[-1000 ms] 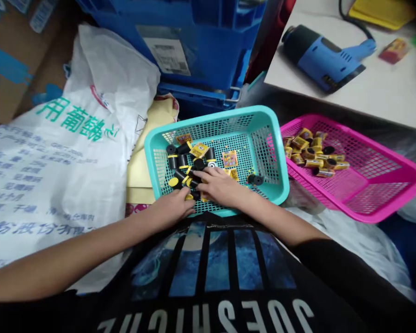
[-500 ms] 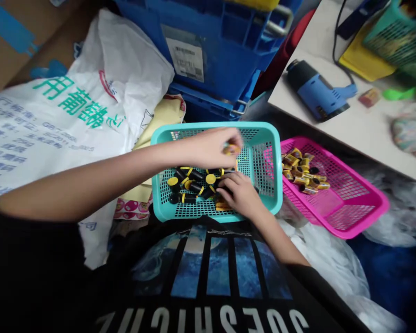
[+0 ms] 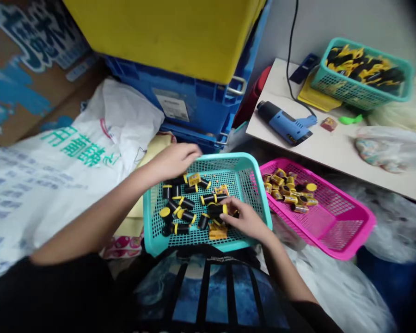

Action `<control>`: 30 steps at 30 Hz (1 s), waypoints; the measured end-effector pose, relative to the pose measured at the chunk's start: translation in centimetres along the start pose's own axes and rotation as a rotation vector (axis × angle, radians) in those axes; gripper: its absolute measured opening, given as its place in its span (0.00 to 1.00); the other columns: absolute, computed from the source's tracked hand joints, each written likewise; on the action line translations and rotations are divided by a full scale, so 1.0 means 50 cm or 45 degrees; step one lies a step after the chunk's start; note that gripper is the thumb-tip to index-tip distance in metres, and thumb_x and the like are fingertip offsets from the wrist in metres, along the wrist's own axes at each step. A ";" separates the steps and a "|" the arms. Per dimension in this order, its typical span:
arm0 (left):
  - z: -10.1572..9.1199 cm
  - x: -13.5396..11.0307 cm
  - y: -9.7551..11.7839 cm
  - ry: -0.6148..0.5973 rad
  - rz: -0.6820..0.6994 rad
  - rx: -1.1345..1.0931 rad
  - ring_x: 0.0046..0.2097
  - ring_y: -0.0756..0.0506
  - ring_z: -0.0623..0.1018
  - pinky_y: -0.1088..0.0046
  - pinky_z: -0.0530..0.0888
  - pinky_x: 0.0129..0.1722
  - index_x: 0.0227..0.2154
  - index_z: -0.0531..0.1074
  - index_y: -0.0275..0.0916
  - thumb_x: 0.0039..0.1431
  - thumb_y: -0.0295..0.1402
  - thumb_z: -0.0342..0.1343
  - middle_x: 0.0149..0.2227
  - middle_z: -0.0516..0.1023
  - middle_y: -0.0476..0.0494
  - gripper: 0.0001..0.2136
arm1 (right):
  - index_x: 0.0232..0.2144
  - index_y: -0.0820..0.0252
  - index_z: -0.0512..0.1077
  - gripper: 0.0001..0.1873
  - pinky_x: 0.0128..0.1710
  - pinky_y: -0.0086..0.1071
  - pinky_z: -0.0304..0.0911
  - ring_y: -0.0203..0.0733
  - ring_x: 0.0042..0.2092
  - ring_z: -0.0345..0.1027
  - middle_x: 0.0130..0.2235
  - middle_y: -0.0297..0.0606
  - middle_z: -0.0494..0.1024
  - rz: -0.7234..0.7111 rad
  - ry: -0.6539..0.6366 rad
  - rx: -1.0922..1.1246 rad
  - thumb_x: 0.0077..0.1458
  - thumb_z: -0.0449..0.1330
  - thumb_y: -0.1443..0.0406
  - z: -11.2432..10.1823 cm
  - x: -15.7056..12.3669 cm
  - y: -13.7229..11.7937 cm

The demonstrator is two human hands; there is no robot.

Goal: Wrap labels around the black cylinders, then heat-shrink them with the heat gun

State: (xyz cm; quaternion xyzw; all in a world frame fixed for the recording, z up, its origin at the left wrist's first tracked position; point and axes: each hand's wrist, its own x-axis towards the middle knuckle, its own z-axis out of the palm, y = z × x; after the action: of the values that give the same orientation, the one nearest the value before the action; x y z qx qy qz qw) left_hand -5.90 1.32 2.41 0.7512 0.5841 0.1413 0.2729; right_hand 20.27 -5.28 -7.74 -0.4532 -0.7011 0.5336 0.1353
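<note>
A teal mesh basket (image 3: 256, 185) rests on my lap and holds several small black cylinders with yellow bands (image 3: 180, 215) and a few yellow wrappers (image 3: 217, 231). My left hand (image 3: 175, 159) hovers over the basket's far left rim, its fingers curled together; what they hold, if anything, is hidden. My right hand (image 3: 244, 218) lies inside the basket at its right side, fingertips pinched on a black cylinder (image 3: 215, 209).
A pink mesh basket (image 3: 336, 231) with wrapped yellow pieces sits to the right. Behind it a low white table (image 3: 333, 148) carries a blue heat gun (image 3: 284, 124) and another teal basket (image 3: 360, 90). Blue and yellow crates (image 3: 194, 92) stand ahead; a white sack (image 3: 55, 175) lies left.
My left hand drew back from the basket's far right to its far left rim. The right hand stayed among the cylinders. My view tilted up, showing the table and the second teal basket.
</note>
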 end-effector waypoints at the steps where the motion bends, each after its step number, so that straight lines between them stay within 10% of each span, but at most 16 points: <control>1: 0.007 -0.034 -0.041 0.116 -0.094 0.077 0.46 0.40 0.78 0.57 0.73 0.50 0.41 0.75 0.38 0.65 0.36 0.44 0.43 0.80 0.40 0.15 | 0.42 0.59 0.68 0.15 0.37 0.34 0.62 0.38 0.34 0.66 0.34 0.35 0.72 0.018 0.003 -0.028 0.54 0.60 0.58 -0.008 0.001 -0.004; 5: 0.107 -0.157 -0.115 0.153 -0.107 0.221 0.51 0.38 0.76 0.55 0.74 0.51 0.47 0.74 0.39 0.66 0.33 0.42 0.50 0.77 0.36 0.16 | 0.40 0.59 0.68 0.13 0.37 0.36 0.62 0.40 0.36 0.66 0.36 0.37 0.73 -0.056 0.078 -0.201 0.56 0.58 0.57 -0.028 0.052 -0.040; 12: 0.247 -0.192 -0.055 0.077 -0.066 0.353 0.60 0.26 0.65 0.47 0.68 0.56 0.47 0.74 0.29 0.61 0.29 0.49 0.59 0.67 0.25 0.15 | 0.49 0.60 0.68 0.20 0.55 0.41 0.59 0.46 0.53 0.62 0.51 0.44 0.70 -0.512 0.003 -0.683 0.54 0.50 0.74 0.030 0.204 -0.108; 18: 0.191 -0.167 -0.077 0.108 0.029 0.293 0.51 0.37 0.73 0.57 0.74 0.48 0.44 0.75 0.38 0.64 0.29 0.48 0.52 0.75 0.36 0.12 | 0.48 0.61 0.70 0.17 0.46 0.45 0.64 0.52 0.44 0.70 0.43 0.48 0.74 -0.014 0.081 -0.968 0.56 0.55 0.64 -0.004 0.166 -0.067; 24: 0.103 -0.029 -0.128 -0.032 0.268 0.176 0.58 0.42 0.66 0.54 0.55 0.62 0.48 0.70 0.36 0.61 0.17 0.43 0.54 0.72 0.39 0.18 | 0.48 0.56 0.69 0.16 0.50 0.41 0.63 0.46 0.49 0.69 0.49 0.42 0.75 -0.116 0.316 -0.500 0.60 0.55 0.57 -0.035 0.091 -0.040; 30: 0.095 0.031 -0.138 -0.190 0.285 -0.155 0.50 0.44 0.68 0.59 0.55 0.61 0.29 0.71 0.37 0.58 0.21 0.52 0.42 0.76 0.42 0.07 | 0.45 0.56 0.69 0.15 0.46 0.37 0.63 0.43 0.47 0.67 0.48 0.41 0.73 -0.078 0.559 0.006 0.53 0.58 0.61 -0.029 0.058 -0.004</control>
State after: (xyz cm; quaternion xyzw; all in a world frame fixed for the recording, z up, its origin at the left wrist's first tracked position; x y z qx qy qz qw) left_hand -8.49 2.81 -5.58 0.8022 0.4651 0.1498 0.3431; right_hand 19.54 -2.11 -7.88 -0.5367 -0.6671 0.4194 0.3019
